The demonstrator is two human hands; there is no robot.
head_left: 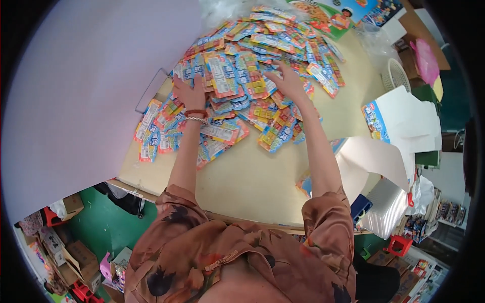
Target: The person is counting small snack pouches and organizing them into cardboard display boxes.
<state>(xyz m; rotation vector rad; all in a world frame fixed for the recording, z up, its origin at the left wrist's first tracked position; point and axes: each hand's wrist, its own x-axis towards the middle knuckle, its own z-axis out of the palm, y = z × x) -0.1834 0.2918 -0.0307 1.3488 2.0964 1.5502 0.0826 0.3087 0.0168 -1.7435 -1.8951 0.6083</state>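
A large heap of flat blister packs (222, 76), coloured blue, yellow and pink, covers the far half of the table. My left hand (189, 95) rests on the near left part of the heap, fingers spread, with a bracelet at its wrist. To the right, my right hand (290, 85) reaches over the packs with thumb and fingers apart. Between the two hands lie several packs, one with its pale back (221, 74) up and another with its coloured front (251, 76) up. Neither hand appears to grip a pack.
A pale wall panel (101, 76) rises along the left, with a bent wire stand (151, 91) beside the heap. On the right are opened white cartons (404, 121), a stack of clear trays (386, 207) and a white basket (395, 74). Clear plastic bags (376, 43) lie at the back.
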